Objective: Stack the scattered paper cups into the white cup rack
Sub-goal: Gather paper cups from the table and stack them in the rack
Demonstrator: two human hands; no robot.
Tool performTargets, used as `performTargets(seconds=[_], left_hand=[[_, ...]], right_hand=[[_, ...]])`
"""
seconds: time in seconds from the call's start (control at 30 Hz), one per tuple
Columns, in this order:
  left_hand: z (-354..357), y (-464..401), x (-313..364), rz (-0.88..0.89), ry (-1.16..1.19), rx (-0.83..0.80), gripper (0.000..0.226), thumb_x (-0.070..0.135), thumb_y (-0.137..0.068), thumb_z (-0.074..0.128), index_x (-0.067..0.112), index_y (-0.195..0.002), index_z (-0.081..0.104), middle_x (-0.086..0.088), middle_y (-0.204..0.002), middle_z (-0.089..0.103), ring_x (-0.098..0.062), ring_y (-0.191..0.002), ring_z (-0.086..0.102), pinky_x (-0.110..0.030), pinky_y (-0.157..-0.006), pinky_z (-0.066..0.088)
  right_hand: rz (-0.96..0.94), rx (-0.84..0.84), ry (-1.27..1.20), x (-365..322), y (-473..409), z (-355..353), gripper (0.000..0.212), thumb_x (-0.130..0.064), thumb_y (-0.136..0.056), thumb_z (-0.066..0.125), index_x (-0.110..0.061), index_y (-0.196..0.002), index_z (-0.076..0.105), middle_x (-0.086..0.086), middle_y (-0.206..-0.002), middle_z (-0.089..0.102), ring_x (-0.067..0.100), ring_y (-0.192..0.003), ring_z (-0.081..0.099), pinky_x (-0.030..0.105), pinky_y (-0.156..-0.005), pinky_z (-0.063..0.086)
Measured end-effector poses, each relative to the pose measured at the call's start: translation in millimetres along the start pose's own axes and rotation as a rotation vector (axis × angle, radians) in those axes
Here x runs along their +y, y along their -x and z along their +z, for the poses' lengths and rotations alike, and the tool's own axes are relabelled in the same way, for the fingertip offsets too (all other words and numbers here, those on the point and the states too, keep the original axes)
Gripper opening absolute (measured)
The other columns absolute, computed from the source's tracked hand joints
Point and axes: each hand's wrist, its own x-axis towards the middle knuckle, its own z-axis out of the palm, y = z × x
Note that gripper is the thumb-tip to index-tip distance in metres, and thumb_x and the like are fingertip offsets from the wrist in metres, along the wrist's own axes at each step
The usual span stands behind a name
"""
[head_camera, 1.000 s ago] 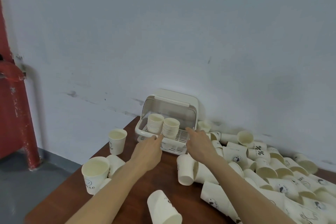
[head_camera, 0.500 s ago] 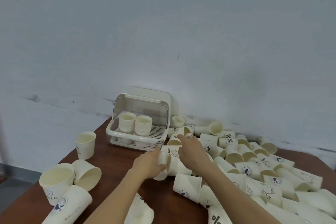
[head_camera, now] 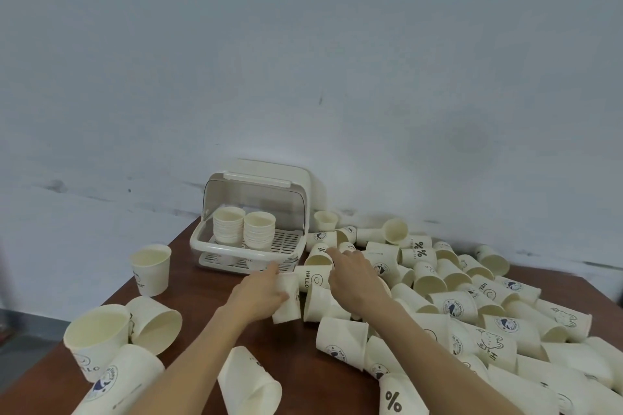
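Left hand [head_camera: 259,293] grips an upturned paper cup [head_camera: 288,300]; right hand [head_camera: 354,276], fingers spread (possibly touching cups), rests on the pile [head_camera: 472,307]. White cup rack [head_camera: 253,222] sits at twelve o'clock.

A: What stands behind the bench [head_camera: 209,323]?
B: A pale, bluish-white wall [head_camera: 303,54], matt and evenly lit, with dark scuffs and smears in a band low down, and a small dark nick near the middle.
A: And the bench itself?
B: Dark reddish-brown wood grain, its far corner pushed against the wall.
A: The floor?
B: A grey strip of floor [head_camera: 30,330] shows at lower left
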Motion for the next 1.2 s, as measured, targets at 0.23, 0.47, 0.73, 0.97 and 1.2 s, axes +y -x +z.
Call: performTargets(seconds=[0.23, 0.47, 0.73, 0.97, 1.2], left_hand=[[-9.9, 10.6, -14.1, -0.008, -0.055, 0.156, 0.014, 0.033, -0.098, 0.044, 0.026, -0.101, 0.056, 0.004, -0.102, 0.062, -0.016, -0.091, 0.054, -0.033, -0.074, 0.042], [-29.1, 17.4, 3.9, 0.132, -0.03, 0.383, 0.02, 0.03, -0.097, 0.047, 0.023, -0.096, 0.065, 0.003, -0.091, 0.067, -0.018, -0.087, 0.061, -0.033, -0.068, 0.044], [-24.4, 25.0, 59.5, 0.298, -0.002, 0.499, 0.024, 0.031, -0.1, 0.041, 0.023, -0.106, 0.062, 0.003, -0.088, 0.061, -0.023, -0.084, 0.057, -0.038, -0.07, 0.047], [-10.6, 23.5, 88.3, 0.367, 0.013, 0.502, 0.026, 0.032, -0.1, 0.04, 0.021, -0.106, 0.063, 0.003, -0.086, 0.06, -0.02, -0.078, 0.056, -0.039, -0.068, 0.048], [1.7, 21.7, 116.5, 0.414, 0.027, 0.488, 0.025, 0.033, -0.1, 0.04, 0.022, -0.106, 0.062, 0.004, -0.084, 0.057, -0.021, -0.078, 0.056, -0.038, -0.067, 0.047]], right_hand=[[-0.02, 0.029, -0.037, -0.7, 1.4, -4.4, 0.04, -0.01, -0.091, 0.041, -0.012, -0.13, 0.046, 0.011, -0.109, 0.058, 0.03, -0.107, 0.046, 0.04, -0.089, 0.042], [-0.002, 0.062, -0.058, 9.7, 8.0, -18.7, 0.04, -0.009, -0.09, 0.041, -0.012, -0.129, 0.048, 0.01, -0.112, 0.06, 0.029, -0.109, 0.047, 0.041, -0.09, 0.043], [0.078, 0.084, -0.035, 45.1, 23.7, -36.5, 0.044, -0.006, -0.09, 0.04, -0.012, -0.133, 0.047, 0.011, -0.116, 0.059, 0.031, -0.112, 0.048, 0.038, -0.087, 0.041], [0.151, 0.097, -0.054, 76.8, 35.5, -49.5, 0.038, -0.009, -0.093, 0.042, -0.01, -0.13, 0.049, 0.011, -0.117, 0.06, 0.031, -0.116, 0.046, 0.041, -0.092, 0.043], [0.188, 0.127, -0.05, 104.5, 50.0, -57.2, 0.039, -0.011, -0.09, 0.044, -0.011, -0.129, 0.051, 0.012, -0.11, 0.063, 0.031, -0.108, 0.05, 0.039, -0.087, 0.044]])
